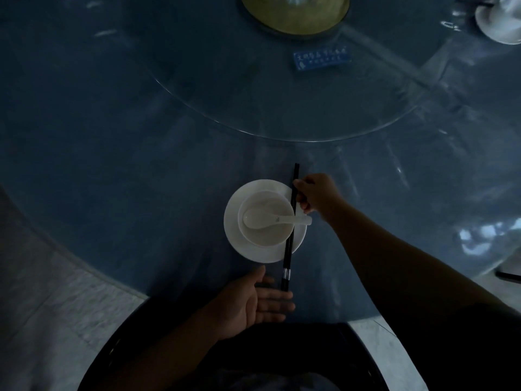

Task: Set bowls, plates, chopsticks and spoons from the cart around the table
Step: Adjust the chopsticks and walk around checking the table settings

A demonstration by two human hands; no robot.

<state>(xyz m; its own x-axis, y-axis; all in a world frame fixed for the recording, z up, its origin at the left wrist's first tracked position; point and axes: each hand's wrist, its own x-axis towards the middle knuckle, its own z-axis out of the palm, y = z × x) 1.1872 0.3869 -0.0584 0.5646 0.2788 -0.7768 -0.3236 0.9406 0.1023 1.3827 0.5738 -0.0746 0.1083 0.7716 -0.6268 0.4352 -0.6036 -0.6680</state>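
A white plate [248, 251] lies on the blue tablecloth near the table's front edge. A white bowl [255, 235] stands on it with a white spoon [267, 219] inside, handle pointing right. Black chopsticks [290, 235] lie lengthwise over the plate's right side, near ends with a silver band toward me. My right hand [315, 194] pinches the chopsticks near their far end. My left hand [253, 301] is held flat, palm up, fingers straight, touching the chopsticks' near ends.
A glass turntable [282, 131] covers the table's middle, with a gold base [294, 15] and a blue card [322, 59] on it. Another white dish setting [499, 19] sits at the far right. The table's curved edge runs at lower left above a pale floor [56, 306].
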